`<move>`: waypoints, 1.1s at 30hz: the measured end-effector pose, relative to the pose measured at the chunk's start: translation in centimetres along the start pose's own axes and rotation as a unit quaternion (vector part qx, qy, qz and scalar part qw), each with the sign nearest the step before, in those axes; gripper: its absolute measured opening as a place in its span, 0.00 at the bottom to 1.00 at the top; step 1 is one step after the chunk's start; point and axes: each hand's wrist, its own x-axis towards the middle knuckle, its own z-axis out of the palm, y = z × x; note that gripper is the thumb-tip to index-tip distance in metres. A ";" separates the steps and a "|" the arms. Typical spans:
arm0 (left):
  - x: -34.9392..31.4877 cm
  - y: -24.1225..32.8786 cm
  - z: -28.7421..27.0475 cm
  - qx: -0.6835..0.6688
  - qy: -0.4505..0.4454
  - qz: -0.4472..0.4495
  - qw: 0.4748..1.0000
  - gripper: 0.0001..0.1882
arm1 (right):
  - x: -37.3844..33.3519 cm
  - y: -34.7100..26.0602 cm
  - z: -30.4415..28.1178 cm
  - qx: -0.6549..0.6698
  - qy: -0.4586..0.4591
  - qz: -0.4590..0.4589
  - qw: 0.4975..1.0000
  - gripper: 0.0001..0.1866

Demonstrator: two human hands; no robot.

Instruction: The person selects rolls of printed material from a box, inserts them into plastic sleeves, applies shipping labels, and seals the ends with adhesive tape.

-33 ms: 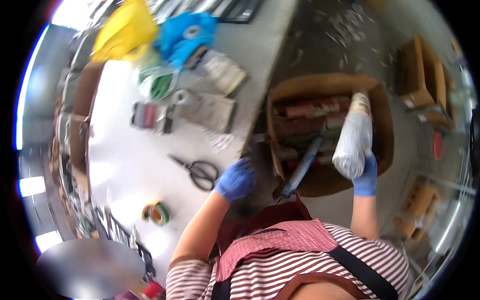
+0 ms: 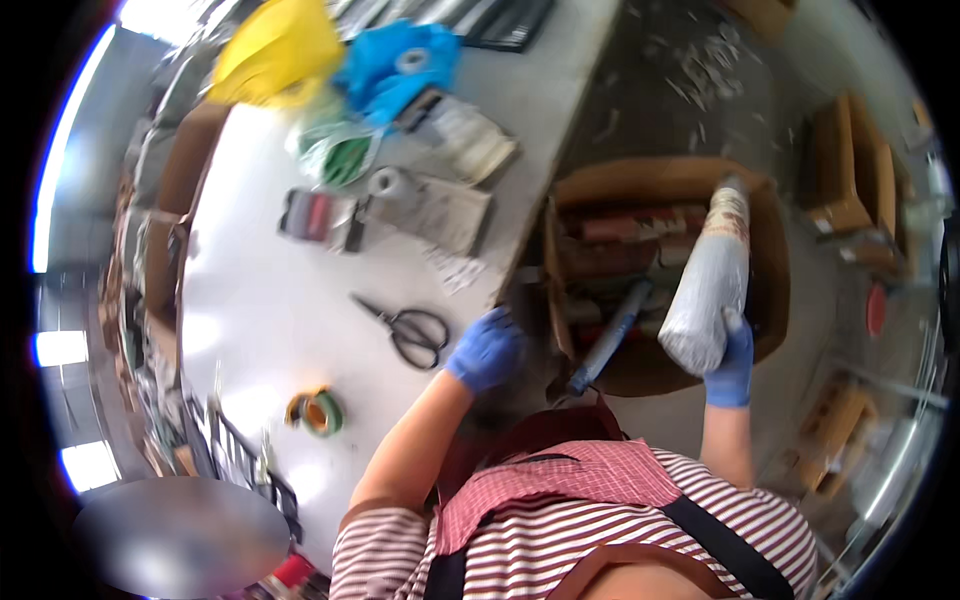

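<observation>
My right hand (image 2: pixel 732 370), in a blue glove, grips the near end of a long roll (image 2: pixel 708 290) wrapped in clear plastic. It is whitish grey, with a tan patterned part at its far end. The roll slants over the right side of an open cardboard box (image 2: pixel 660 174). Inside the box lie several reddish rolls (image 2: pixel 640 225) and a blue-wrapped roll (image 2: pixel 612 335) leaning toward me. At the table's edge is my left hand (image 2: pixel 486 350), also gloved in blue. Its fingers are curled, and whatever they hold, if anything, is hidden. Black-handled scissors (image 2: pixel 415 335) lie beside it.
The white table (image 2: pixel 250 320) carries tape rolls (image 2: pixel 316 411), a small white roll (image 2: pixel 393 187), a blue plastic bag (image 2: pixel 400 75) and a yellow bag (image 2: pixel 280 50). Cardboard boxes (image 2: pixel 845 170) stand on the floor at right. Scraps (image 2: pixel 710 70) litter the floor beyond the box.
The table and its things appear shifted slightly to the right in the picture. The roll's near end sits a little lower, with my right hand still around it.
</observation>
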 end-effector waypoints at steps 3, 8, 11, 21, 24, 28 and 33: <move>0.5 4.8 -3.1 -0.317 0.038 -0.198 0.927 0.16 | -7.3 -0.5 6.7 -0.216 -0.074 -0.057 0.972 0.32; -5.4 11.1 -9.8 -0.787 0.149 -0.075 0.593 0.50 | -13.6 2.2 13.5 -0.329 -0.280 -0.043 0.901 0.35; -10.7 14.6 -13.9 -0.691 0.283 -0.048 0.663 0.53 | -17.3 3.4 19.8 -0.349 -0.424 0.051 0.834 0.31; -42.6 13.0 -11.0 -0.477 0.616 -0.261 0.570 0.47 | -29.8 25.1 37.4 -0.390 -0.662 0.226 0.599 0.30; -51.9 10.3 -5.5 -0.451 0.557 -0.367 0.593 0.45 | -30.6 34.7 37.4 -0.595 -0.637 0.104 0.478 0.23; -62.2 10.3 -5.5 -0.274 0.385 -0.532 0.703 0.28 | -23.8 42.7 38.1 -0.596 -0.646 -0.240 0.412 0.23; -81.9 9.9 -14.9 0.050 0.504 -0.625 0.594 0.15 | -19.3 45.2 42.7 -0.689 -0.527 -0.216 0.449 0.22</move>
